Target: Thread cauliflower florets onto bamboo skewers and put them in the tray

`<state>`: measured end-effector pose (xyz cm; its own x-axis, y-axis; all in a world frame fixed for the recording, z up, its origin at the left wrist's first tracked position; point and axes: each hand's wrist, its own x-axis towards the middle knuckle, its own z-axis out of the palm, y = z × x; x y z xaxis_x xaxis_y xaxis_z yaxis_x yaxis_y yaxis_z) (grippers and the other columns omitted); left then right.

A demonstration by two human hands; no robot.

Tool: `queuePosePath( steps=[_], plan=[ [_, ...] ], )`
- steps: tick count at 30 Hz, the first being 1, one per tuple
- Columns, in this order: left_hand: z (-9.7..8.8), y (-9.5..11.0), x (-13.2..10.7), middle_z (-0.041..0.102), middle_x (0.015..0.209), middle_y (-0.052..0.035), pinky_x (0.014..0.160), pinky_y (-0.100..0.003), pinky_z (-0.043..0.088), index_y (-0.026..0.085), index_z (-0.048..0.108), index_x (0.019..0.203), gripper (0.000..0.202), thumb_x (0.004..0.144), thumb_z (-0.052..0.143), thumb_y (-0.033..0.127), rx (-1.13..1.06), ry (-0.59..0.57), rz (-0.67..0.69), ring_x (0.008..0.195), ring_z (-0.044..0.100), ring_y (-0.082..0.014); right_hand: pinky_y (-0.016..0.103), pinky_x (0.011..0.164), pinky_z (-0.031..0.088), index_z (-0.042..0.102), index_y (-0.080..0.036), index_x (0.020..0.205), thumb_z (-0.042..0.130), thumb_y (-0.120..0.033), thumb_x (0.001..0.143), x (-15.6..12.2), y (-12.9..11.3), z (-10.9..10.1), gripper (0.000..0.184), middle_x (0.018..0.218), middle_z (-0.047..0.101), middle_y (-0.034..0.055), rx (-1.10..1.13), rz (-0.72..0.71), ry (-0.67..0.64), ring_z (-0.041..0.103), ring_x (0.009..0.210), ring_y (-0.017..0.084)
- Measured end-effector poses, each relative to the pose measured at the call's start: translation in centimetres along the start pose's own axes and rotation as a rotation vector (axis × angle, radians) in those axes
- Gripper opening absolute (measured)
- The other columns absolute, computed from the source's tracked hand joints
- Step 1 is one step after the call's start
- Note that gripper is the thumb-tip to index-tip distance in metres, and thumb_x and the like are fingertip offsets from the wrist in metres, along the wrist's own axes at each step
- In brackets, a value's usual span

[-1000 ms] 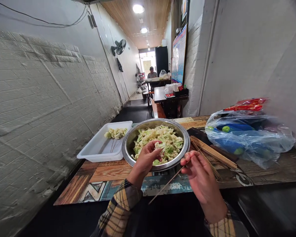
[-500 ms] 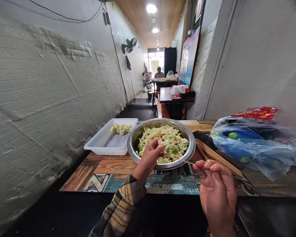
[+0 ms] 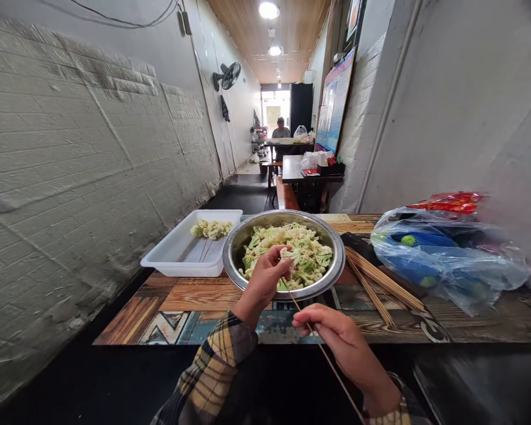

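Note:
My left hand (image 3: 265, 277) reaches over the near rim of a steel bowl (image 3: 230, 254) heaped with cauliflower florets (image 3: 303, 248). Its fingers pinch one floret (image 3: 288, 255). My right hand (image 3: 336, 342) is closed on a thin bamboo skewer (image 3: 325, 354) just in front of the bowl. The skewer slants up and left, and its tip meets the floret in my left hand. Left of the bowl stands a white plastic tray (image 3: 177, 257) with finished cauliflower skewers (image 3: 211, 229) lying in it.
A bundle of bamboo skewers (image 3: 380, 280) lies right of the bowl on the patterned wooden table (image 3: 194, 298). A plastic bag (image 3: 446, 251) with blue and green items sits at the right. A brick wall runs along the left. A person sits at a far table (image 3: 281, 128).
My right hand swung the skewer from flat at the right to a steep slant in front of the bowl, tip toward the floret. My left hand kept its pinch on the floret.

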<state>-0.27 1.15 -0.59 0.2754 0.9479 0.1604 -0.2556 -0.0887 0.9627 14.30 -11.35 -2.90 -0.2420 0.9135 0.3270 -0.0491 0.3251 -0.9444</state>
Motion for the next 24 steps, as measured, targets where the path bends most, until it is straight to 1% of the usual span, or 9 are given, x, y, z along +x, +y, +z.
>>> queuePosePath(
  steps=[2, 4, 6, 8, 11, 14, 16, 19, 24],
  plan=[
    [0.0, 0.0, -0.1, 0.056, 0.07, 0.0032, 0.05, -0.02, 0.04, 0.015, 0.061, 0.101, 0.035, 0.07, 0.071, 0.028, 0.0, 0.006, 0.002, 0.053, 0.048, -0.0066, 0.031, 0.078, 0.051, 0.07, -0.02, 0.103, 0.047, -0.025, 0.092, 0.2, 0.9, 0.6, 0.026, 0.099, 0.068, 0.0078, 0.265, 0.13, -0.023, 0.063, 0.088, 0.018],
    [0.1, 0.1, -0.1, 0.056, 0.074, 0.0021, 0.053, -0.021, 0.043, 0.014, 0.061, 0.1, 0.035, 0.069, 0.071, 0.027, -0.007, 0.003, 0.002, 0.057, 0.049, -0.0075, 0.026, 0.061, 0.052, 0.068, -0.017, 0.097, 0.051, -0.032, 0.09, 0.3, 1.8, 1.3, 0.024, 0.091, 0.067, 0.008, 0.424, 0.252, 0.02, 0.064, 0.077, 0.016],
    [0.2, 0.2, -0.1, 0.057, 0.078, 0.0013, 0.054, -0.022, 0.044, 0.014, 0.062, 0.1, 0.036, 0.067, 0.072, 0.026, -0.016, 0.001, 0.0, 0.061, 0.051, -0.0082, 0.017, 0.043, 0.041, 0.064, -0.017, 0.094, 0.057, -0.036, 0.087, 0.4, 2.6, 1.9, 0.022, 0.079, 0.062, 0.0027, 0.403, 0.326, 0.112, 0.056, 0.055, 0.009],
    [0.3, 0.3, -0.1, 0.057, 0.08, 0.0011, 0.055, -0.022, 0.045, 0.014, 0.063, 0.099, 0.037, 0.066, 0.074, 0.025, -0.034, 0.026, 0.002, 0.063, 0.051, -0.0085, 0.014, 0.035, 0.03, 0.059, -0.02, 0.104, 0.06, -0.037, 0.086, 0.3, 3.3, 2.1, 0.025, 0.074, 0.056, -0.0028, 0.275, 0.328, 0.166, 0.045, 0.043, 0.004],
    [0.3, 0.4, -0.1, 0.056, 0.078, 0.002, 0.056, -0.021, 0.044, 0.015, 0.064, 0.097, 0.036, 0.064, 0.075, 0.025, -0.093, 0.101, -0.006, 0.061, 0.051, -0.007, 0.016, 0.036, 0.033, 0.048, -0.024, 0.127, 0.054, -0.039, 0.09, -0.5, 4.2, 1.7, 0.041, 0.077, 0.056, -0.003, 0.106, 0.281, 0.079, 0.047, 0.043, 0.005],
    [0.1, 0.4, 0.0, 0.055, 0.074, 0.0028, 0.053, -0.019, 0.04, 0.015, 0.063, 0.097, 0.037, 0.064, 0.076, 0.025, -0.173, 0.096, -0.06, 0.059, 0.052, -0.0063, 0.018, 0.043, 0.041, 0.055, -0.02, 0.119, 0.048, -0.039, 0.093, -1.8, 4.9, 0.9, 0.033, 0.078, 0.058, 0.0, 0.047, 0.262, 0.025, 0.054, 0.051, 0.008],
    [-0.1, 0.5, 0.0, 0.055, 0.074, 0.0025, 0.05, -0.017, 0.038, 0.015, 0.063, 0.098, 0.038, 0.063, 0.077, 0.025, -0.208, 0.068, -0.098, 0.059, 0.054, -0.0065, 0.019, 0.046, 0.043, 0.057, -0.019, 0.111, 0.046, -0.039, 0.094, -2.5, 4.9, 0.5, 0.028, 0.083, 0.059, 0.0023, 0.063, 0.233, 0.101, 0.057, 0.058, 0.009],
    [-0.1, 0.7, 0.1, 0.055, 0.076, 0.0017, 0.045, -0.016, 0.033, 0.015, 0.064, 0.097, 0.038, 0.062, 0.078, 0.024, -0.224, 0.033, -0.12, 0.059, 0.055, -0.0064, 0.018, 0.042, 0.042, 0.05, -0.024, 0.121, 0.044, -0.039, 0.095, -2.5, 4.0, 0.1, 0.03, 0.087, 0.056, 0.0009, 0.096, 0.189, 0.209, 0.056, 0.057, 0.009],
    [0.0, 0.8, 0.1, 0.053, 0.072, 0.0033, 0.042, -0.015, 0.029, 0.015, 0.065, 0.097, 0.036, 0.064, 0.076, 0.022, -0.194, 0.023, -0.126, 0.055, 0.052, -0.0044, 0.018, 0.039, 0.037, 0.046, -0.023, 0.133, 0.039, -0.037, 0.098, -1.0, 3.2, -0.3, 0.038, 0.065, 0.046, -0.0067, -0.049, 0.119, 0.28, 0.041, 0.041, 0.005]
  ],
)
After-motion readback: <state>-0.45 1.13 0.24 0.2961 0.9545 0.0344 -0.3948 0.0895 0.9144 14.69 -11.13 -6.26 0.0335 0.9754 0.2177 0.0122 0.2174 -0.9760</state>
